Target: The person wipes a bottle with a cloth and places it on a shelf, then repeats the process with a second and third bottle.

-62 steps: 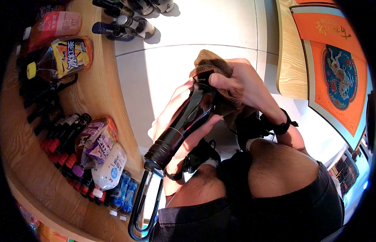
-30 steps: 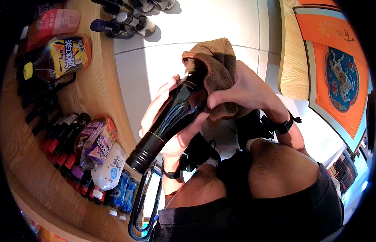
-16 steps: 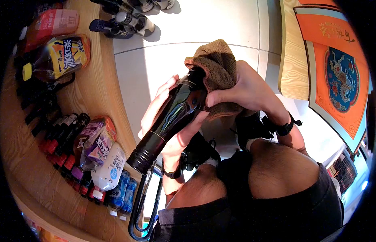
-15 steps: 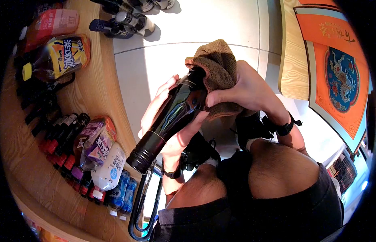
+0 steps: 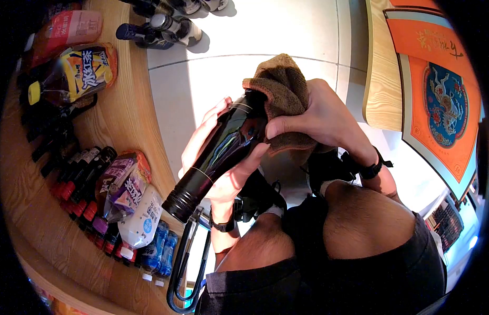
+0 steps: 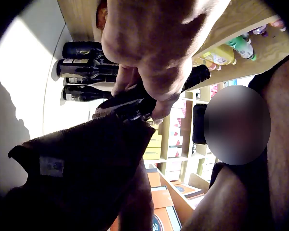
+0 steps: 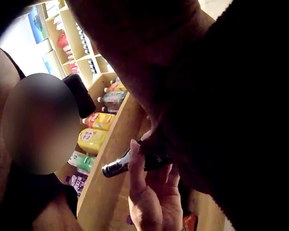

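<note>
A dark glossy bottle (image 5: 223,152) lies tilted across the head view, its ringed black neck end toward the lower left. The left hand (image 5: 230,181) grips it from beneath, thumb on one side and fingers on the other. A brown cloth (image 5: 284,86) covers the bottle's far end, and the right hand (image 5: 328,118) holds the cloth there with its thumb near the glass. In the left wrist view the cloth (image 6: 82,168) hangs below the bottle (image 6: 130,103). The right wrist view shows the bottle neck (image 7: 116,166) beyond the left hand's fingers (image 7: 137,171).
On the left, a wooden shelf (image 5: 137,100) holds drink bottles, among them an iced tea bottle (image 5: 87,73). Several dark bottles (image 5: 176,30) stand on the tiled floor (image 5: 265,26). An orange box (image 5: 439,100) is at the right, beside a wooden edge (image 5: 383,79).
Since the earliest frame, the bottle has shifted toward the lower left and the cloth has been spread around its far end. Over the last half second, bottle and cloth have moved only slightly.
</note>
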Demonstrator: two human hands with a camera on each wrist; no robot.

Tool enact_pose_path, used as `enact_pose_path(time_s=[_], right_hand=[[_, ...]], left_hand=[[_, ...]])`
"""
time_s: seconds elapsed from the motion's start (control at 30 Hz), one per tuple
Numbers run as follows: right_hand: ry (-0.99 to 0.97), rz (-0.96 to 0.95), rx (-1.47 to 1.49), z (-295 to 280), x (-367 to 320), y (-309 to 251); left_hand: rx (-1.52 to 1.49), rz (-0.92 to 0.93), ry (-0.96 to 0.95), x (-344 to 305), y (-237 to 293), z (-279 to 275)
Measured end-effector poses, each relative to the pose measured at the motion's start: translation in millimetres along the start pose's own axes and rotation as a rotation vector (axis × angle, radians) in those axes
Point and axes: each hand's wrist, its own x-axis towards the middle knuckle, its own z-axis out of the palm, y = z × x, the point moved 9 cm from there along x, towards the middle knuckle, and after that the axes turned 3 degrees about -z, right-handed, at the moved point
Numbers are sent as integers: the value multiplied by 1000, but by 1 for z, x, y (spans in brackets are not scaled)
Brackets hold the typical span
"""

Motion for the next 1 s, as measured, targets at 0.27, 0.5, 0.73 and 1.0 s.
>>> enact_pose_path(time_s=[0.27,0.5,0.73,1.0], right_hand=[[91,-198,-43,-3,4,-1],[-100,-125,45,2,7,3],[-210,-144,213,17,8,0],[-188,-133,248,19,12,10]], left_hand=[[236,-49,-80,3,5,3],[67,-46,-92,-1,2,7],[-139,-127,42,-8,-13,-2],[-81,-100,-19,-5,-7,-2]])
